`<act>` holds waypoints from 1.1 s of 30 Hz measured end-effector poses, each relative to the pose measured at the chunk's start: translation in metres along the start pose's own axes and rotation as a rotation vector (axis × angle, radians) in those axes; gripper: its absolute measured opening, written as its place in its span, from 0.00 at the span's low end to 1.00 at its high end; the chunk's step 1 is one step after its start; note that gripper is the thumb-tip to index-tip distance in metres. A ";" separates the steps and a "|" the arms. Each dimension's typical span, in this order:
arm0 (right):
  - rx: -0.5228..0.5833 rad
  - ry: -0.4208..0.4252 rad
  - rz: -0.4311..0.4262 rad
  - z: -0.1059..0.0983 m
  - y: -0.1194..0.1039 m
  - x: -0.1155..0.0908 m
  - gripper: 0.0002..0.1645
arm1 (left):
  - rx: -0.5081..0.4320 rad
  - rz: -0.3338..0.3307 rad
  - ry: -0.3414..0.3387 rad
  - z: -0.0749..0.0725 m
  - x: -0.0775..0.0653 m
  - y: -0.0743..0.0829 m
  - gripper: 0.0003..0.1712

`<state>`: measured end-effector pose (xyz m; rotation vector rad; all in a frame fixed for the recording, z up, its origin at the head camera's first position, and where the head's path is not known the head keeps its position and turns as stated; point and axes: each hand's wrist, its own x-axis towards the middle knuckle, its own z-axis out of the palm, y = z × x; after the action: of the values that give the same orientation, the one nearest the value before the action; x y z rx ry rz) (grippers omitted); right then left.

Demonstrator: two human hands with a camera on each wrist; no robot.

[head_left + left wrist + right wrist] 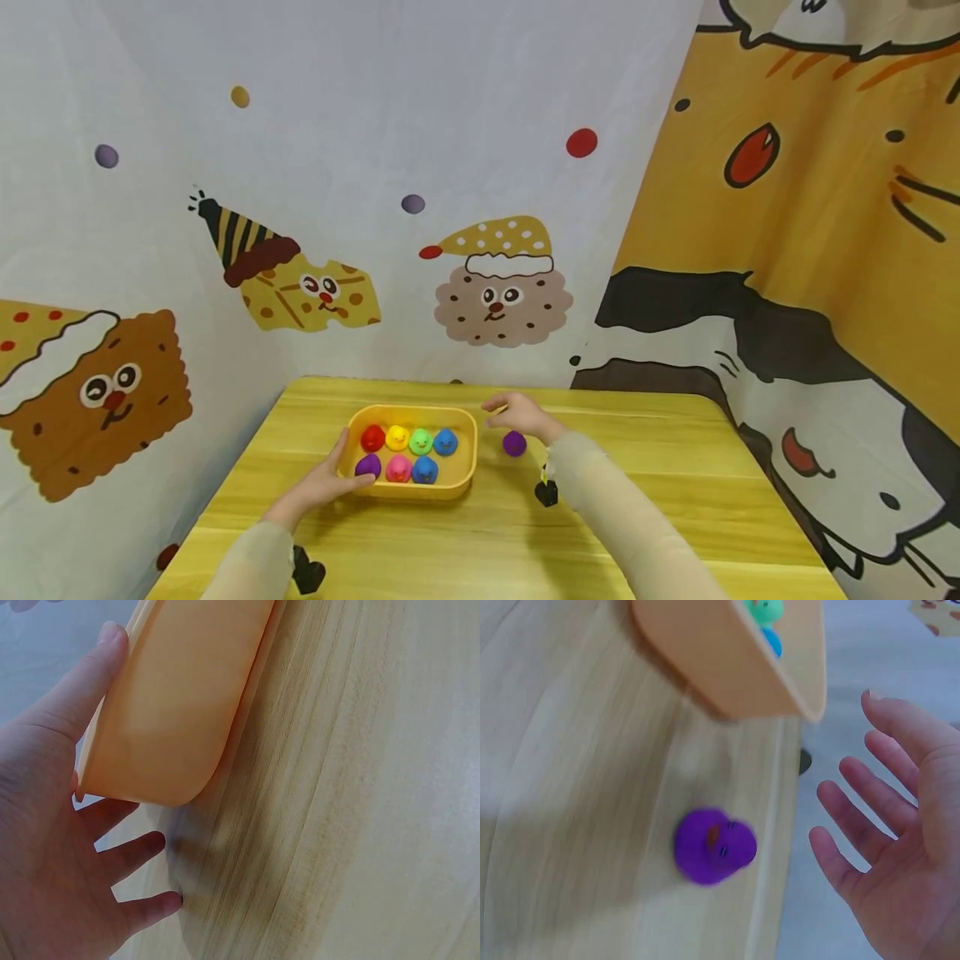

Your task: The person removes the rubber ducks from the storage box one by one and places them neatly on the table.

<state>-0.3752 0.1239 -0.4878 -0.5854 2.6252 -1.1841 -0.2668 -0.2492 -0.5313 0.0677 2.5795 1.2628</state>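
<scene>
Head: left hand (322, 482) is holding the tray (427, 492) by its near-left corner; right hand (522, 415) is hovering empty beside the purple duck (514, 443), which is sitting on the table (645, 450), right of the tray. Left wrist: thumb is touching rim, other fingers spreading. Right wrist: fingers are spreading, grasping nothing; duck probably light, squeezable, sturdy, best pinched round its body. No writing showing.

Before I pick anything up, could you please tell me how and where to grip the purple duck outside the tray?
I'd pinch the purple duck across opposite sides of its rounded body, coming from above with the right hand; it seems upright, and the gap between it and the tray should leave room.
</scene>
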 end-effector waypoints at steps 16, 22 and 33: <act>0.020 -0.002 -0.117 0.038 -0.025 0.019 0.20 | -0.017 0.003 0.014 0.002 0.002 -0.001 0.66; 0.021 -0.041 -0.097 0.047 -0.027 0.023 0.23 | -0.003 0.002 0.021 0.001 0.003 -0.002 0.66; -0.045 -0.134 -0.099 0.065 -0.026 0.027 0.25 | -0.013 -0.002 0.025 0.001 0.001 -0.001 0.66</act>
<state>-0.3706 0.0526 -0.5112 -0.7831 2.5419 -1.0739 -0.2673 -0.2492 -0.5330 0.0468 2.5912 1.2872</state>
